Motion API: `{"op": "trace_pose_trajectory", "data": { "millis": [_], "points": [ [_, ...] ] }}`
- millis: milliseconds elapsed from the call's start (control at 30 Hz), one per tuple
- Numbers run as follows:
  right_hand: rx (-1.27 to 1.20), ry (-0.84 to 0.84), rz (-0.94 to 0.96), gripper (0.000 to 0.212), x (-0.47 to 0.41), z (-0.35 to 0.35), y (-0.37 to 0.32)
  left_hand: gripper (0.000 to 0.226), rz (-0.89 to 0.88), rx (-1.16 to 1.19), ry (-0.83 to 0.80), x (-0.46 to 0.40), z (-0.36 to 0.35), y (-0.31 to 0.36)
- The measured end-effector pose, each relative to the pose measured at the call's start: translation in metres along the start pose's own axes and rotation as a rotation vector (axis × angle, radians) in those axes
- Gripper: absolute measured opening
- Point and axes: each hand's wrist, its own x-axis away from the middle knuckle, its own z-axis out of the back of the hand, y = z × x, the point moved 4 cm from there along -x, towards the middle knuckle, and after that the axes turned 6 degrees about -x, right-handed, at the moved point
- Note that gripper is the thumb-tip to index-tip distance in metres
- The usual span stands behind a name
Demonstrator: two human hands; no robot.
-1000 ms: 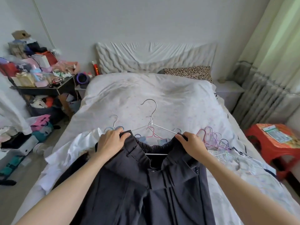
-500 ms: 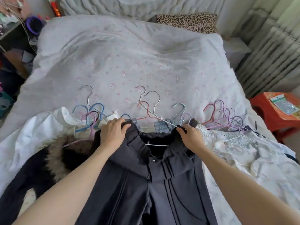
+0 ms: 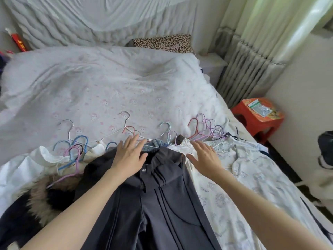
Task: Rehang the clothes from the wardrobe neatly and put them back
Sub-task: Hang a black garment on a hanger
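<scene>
Dark grey trousers [image 3: 162,199] lie on the bed, waistband away from me. My left hand [image 3: 128,156] rests flat with straight fingers over the left end of the waistband. My right hand [image 3: 205,157] hovers or rests open just right of the waistband, on a pale printed garment [image 3: 243,177]. A silver hanger hook [image 3: 126,116] sticks out beyond the waistband; its bar is hidden by my left hand and the cloth. Several coloured hangers [image 3: 73,148] lie left, more pink and purple hangers [image 3: 203,127] right.
White floral duvet [image 3: 108,83] covers the bed. A white garment [image 3: 27,168] and a dark fur-trimmed coat [image 3: 41,199] lie at left. Leopard pillow [image 3: 164,43] at the head. Red stool [image 3: 257,116] and curtain [image 3: 252,51] stand right of the bed.
Both hands have let go of the trousers' waistband and opened flat. The trousers now lie lower on the bed, and the camera has tilted down and right.
</scene>
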Motion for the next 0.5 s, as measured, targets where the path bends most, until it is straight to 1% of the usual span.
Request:
{"op": "trace_pose_trajectory", "data": {
  "millis": [100,133,167,200,233,267,333,400,433,500],
  "points": [
    [-0.005,0.118,-0.026,0.060,0.064,0.044,0.022,0.053,-0.039,0.186,0.118,0.019,0.041,0.063],
    [-0.023,0.129,-0.037,0.067,0.085,0.051,0.026,0.055,-0.025,0.254,0.148,0.031,0.045,0.079],
    [-0.042,0.146,-0.047,0.079,0.104,0.056,0.029,0.057,-0.023,0.291,0.165,0.043,0.045,0.095],
    [-0.049,0.177,-0.062,0.091,0.128,0.066,0.038,0.058,-0.072,0.298,0.172,0.055,0.048,0.119],
    [-0.058,0.207,-0.085,0.098,0.153,0.078,0.048,0.057,-0.131,0.280,0.154,0.065,0.050,0.145],
    [-0.063,0.229,-0.112,0.101,0.177,0.089,0.060,0.055,-0.192,0.255,0.127,0.073,0.052,0.171],
    [-0.049,0.245,-0.184,0.100,0.227,0.113,0.082,0.056,-0.300,0.203,0.106,0.087,0.065,0.224],
    [-0.023,0.312,-0.252,0.095,0.279,0.137,0.106,0.064,-0.390,0.178,0.090,0.098,0.083,0.277],
    [-0.011,0.338,-0.287,0.091,0.308,0.147,0.117,0.066,-0.442,0.164,0.100,0.105,0.090,0.303],
    [-0.001,0.378,-0.364,0.083,0.367,0.162,0.141,0.061,-0.543,0.151,0.140,0.124,0.104,0.355]
  ]
}}
